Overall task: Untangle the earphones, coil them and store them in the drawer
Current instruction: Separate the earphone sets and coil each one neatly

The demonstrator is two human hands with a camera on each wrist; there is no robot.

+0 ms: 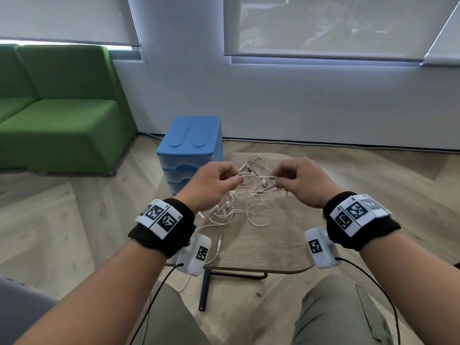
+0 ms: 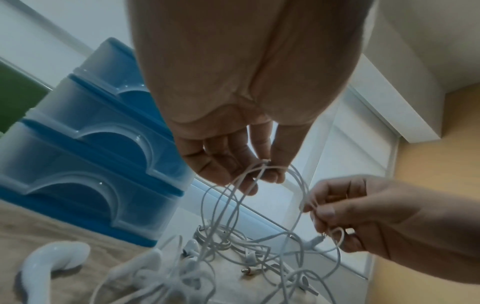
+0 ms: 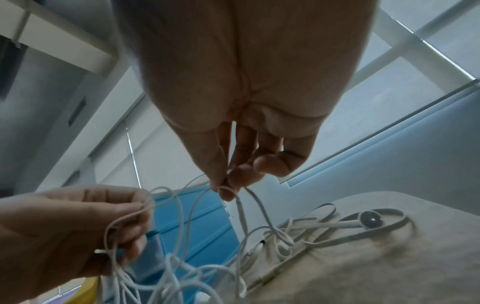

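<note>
The earphones [image 1: 245,195] are one white snarl, strands untraceable, pinched by left hand [image 1: 211,184] and right hand [image 1: 302,181].

We find no readable words, brands or numbers, only black-and-white square code markers on our wristbands [image 1: 164,219] and on the small white camera boxes [image 1: 195,253] under our wrists, their tiny edge print too small to read
</note>
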